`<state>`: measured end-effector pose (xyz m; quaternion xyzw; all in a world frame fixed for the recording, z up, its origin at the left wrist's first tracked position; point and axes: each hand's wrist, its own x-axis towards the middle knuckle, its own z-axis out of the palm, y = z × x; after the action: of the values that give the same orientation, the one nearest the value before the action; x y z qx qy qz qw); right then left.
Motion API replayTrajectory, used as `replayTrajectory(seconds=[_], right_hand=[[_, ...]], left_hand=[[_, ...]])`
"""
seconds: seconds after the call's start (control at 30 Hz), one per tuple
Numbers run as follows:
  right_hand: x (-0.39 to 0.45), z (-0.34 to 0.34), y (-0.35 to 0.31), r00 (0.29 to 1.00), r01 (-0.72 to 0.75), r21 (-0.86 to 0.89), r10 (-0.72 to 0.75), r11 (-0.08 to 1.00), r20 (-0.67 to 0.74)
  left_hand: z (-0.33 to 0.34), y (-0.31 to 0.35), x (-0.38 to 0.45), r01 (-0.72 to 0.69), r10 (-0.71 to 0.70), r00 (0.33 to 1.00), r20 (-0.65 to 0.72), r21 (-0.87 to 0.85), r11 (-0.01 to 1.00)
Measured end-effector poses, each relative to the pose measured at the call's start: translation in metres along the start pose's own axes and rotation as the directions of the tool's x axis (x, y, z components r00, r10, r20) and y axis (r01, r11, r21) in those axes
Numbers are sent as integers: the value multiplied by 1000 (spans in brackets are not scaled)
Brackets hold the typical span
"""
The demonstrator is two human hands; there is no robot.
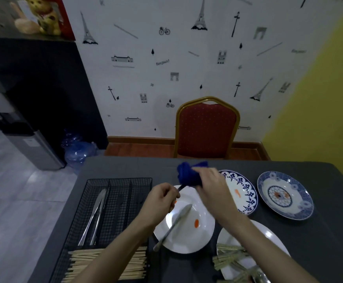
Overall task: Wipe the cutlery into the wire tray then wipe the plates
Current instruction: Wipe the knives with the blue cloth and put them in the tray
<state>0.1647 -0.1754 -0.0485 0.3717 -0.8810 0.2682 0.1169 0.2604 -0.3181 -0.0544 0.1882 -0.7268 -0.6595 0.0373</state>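
Gripping blue cloth (189, 174), blurred, bunched

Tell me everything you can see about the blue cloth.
The blue cloth is dark blue, soft and bunched into a wad. The right hand grips it above the table, over the far rim of the white plate. It is wrapped round one end of a dark utensil, which the left hand holds.

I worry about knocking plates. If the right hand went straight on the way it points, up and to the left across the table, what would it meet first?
Probably nothing. The right hand, gripping the blue cloth, points toward bare dark table behind the wire tray; depth is unclear.
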Motion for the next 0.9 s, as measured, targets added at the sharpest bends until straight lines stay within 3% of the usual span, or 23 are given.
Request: replayTrajectory(seconds=[0.1, 0.23, 0.27, 0.43, 0.57, 0.63, 0.7, 0.77, 0.9], right_hand=[[-19, 4, -15, 985, 166, 12, -167, 986, 33], [9, 5, 14, 996, -89, 9, 89, 996, 20], [10, 6, 11, 996, -93, 22, 92, 995, 16], [-2, 5, -11, 987, 144, 45, -147, 988, 58], [25, -4, 41, 993, -122, 20, 122, 992, 9], [24, -3, 58, 968, -236, 80, 242, 968, -73], [16, -7, 64, 955, -266, 69, 272, 961, -114], [32, 67, 7, 989, -61, 156, 38, 986, 142], [10, 79, -8, 987, -47, 170, 19, 984, 162]], left_hand=[[-2, -1, -4, 10, -10, 1000, 20, -42, 999], [-3, -6, -8, 17, -17, 1000, -6, -5, 1000], [-3, -4, -5, 22, -22, 1000, -16, -5, 1000], [-8, -3, 1, 14, -14, 1000, 6, -81, 997], [-17, -12, -3, 6, -7, 1000, -23, -49, 999], [-29, -17, -12, -15, 10, 995, -100, -43, 999], [-37, -26, -21, 15, -18, 983, -184, -15, 1000], [-99, -91, -63, 176, -198, 842, -502, -91, 980], [-121, -140, -60, 307, -248, 799, -548, 16, 952]])
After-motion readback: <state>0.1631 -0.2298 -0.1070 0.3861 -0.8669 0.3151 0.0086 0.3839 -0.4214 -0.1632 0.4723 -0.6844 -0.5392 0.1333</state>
